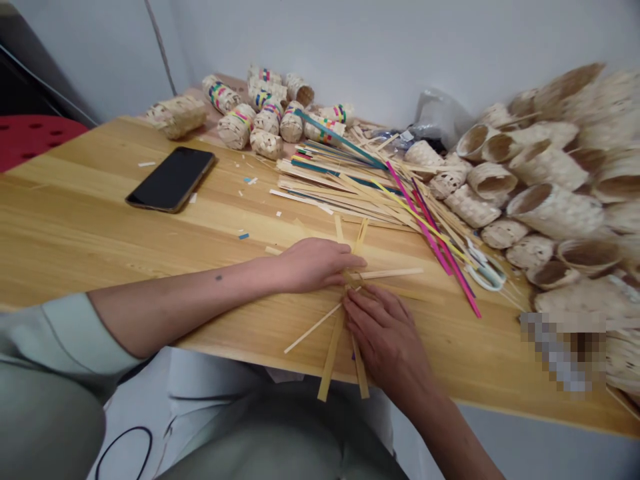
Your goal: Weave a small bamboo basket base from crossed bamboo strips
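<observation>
strips lie crossed near the edge of a wooden table, a person's left hand nearly closed on the crossing, the right hand bent over it, its grip hidden, below a loose, partly coloured heap

With both of our hands we touch a small crossing of pale strips near the edge of the table, the left hand on its far side and the right hand nearer us. Beyond them we see a heap of loose strips, some pink, yellow and teal, with colour-banded woven tubes behind. We have a dark phone lying to the left and plain woven tubes piled on the right.
</observation>
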The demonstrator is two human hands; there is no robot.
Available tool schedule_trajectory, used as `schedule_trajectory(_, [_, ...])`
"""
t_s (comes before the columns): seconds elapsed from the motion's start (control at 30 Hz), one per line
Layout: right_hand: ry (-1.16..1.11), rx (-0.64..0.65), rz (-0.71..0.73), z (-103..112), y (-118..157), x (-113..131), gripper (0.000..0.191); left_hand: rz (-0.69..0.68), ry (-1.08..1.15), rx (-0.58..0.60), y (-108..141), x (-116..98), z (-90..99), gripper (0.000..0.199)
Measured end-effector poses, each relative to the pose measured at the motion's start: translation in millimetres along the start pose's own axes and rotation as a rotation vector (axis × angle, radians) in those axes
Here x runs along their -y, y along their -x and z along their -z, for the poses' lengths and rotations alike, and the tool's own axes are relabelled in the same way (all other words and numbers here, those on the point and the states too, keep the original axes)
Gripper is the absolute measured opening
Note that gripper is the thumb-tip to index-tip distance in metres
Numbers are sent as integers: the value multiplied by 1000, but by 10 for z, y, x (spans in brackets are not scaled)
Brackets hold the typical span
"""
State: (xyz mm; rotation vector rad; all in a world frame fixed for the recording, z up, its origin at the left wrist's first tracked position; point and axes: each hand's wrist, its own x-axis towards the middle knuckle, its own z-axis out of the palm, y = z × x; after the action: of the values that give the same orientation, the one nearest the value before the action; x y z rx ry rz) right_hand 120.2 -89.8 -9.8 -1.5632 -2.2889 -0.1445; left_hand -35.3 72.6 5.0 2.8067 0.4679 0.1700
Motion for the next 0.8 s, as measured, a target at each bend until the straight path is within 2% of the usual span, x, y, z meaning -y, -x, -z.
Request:
schedule_trajectory(0.1, [-46, 51, 67, 35, -25, -74, 32, 57, 83, -10, -16, 28, 11, 36])
schedule_trajectory(0.2, [-103, 33, 127, 49, -57, -147, 32, 80, 161, -5, -29, 64, 50, 34])
schedule_trajectory(0.37, [-146, 16, 104, 38, -62, -188, 32, 64, 222, -3, -54, 97, 103, 33])
schedule_trajectory(0.53, [-198, 12, 46, 46, -97, -166, 28, 103, 205, 13, -106, 98, 132, 36])
schedule_trajectory(0.7, [-227, 12, 32, 51, -142, -187, 27, 150, 148, -36, -107, 109, 263, 29])
schedule_trajectory(0.8, [-224, 6, 32, 29, -125, -206, 26, 214, 43, 1, -47, 105, 323, 22])
